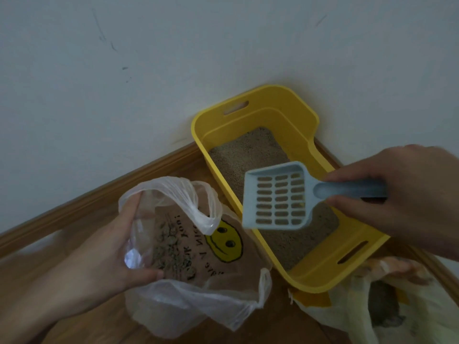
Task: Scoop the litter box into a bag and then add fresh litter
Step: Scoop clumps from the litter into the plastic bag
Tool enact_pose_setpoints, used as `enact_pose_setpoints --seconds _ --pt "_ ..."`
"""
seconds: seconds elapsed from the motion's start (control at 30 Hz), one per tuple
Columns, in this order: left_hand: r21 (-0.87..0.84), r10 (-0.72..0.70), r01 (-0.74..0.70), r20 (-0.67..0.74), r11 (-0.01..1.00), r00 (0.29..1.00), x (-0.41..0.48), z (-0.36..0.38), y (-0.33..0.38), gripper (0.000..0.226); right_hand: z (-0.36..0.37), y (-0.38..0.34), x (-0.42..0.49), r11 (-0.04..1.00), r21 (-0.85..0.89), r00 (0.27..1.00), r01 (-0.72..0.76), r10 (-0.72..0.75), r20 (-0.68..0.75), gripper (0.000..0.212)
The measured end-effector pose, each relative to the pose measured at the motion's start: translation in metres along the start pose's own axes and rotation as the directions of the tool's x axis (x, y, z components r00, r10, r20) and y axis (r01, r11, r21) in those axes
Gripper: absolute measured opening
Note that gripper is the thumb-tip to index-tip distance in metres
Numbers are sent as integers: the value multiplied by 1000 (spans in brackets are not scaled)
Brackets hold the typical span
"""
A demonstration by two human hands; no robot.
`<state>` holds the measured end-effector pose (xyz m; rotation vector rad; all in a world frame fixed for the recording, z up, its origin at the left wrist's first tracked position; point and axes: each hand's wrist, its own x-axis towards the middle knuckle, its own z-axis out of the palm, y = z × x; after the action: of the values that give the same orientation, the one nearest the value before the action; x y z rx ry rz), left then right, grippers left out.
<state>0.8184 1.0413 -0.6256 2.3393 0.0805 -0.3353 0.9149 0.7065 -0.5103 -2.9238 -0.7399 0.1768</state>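
A yellow litter box (315, 276) stands on the floor against the wall, with beige litter (248, 155) in its bottom. My right hand (402, 194) grips the handle of a pale blue slotted scoop (280, 197), held over the near half of the box; the scoop looks almost empty. My left hand (104, 252) grips the rim of a clear plastic bag (188, 274) with a yellow smiley face, holding its mouth open just left of the box. Clumps of litter lie inside the bag.
A white wall and a wooden skirting board (99, 194) run behind the box. The floor is wood. At the lower right lies another pale bag (372, 301) with dark contents, touching the box's near corner.
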Motion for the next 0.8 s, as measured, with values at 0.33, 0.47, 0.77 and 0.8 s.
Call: enact_pose_setpoints --seconds 0.33,0.47,0.77,0.8 --pt "-45 14 -13 19 999 1000 -2 0 -7 118 46 -81 12 870 -210 873 446 -371 316 29" --pt "-59 28 -26 18 998 999 -3 0 -8 115 74 -77 13 790 -267 833 552 -511 211 27" --pt "-47 32 -32 4 998 999 -1 5 -21 118 74 -57 3 789 -284 832 545 -552 61 28" --pt "-48 27 -26 13 999 1000 -1 6 -24 117 71 -52 2 801 -279 839 530 -543 36 32"
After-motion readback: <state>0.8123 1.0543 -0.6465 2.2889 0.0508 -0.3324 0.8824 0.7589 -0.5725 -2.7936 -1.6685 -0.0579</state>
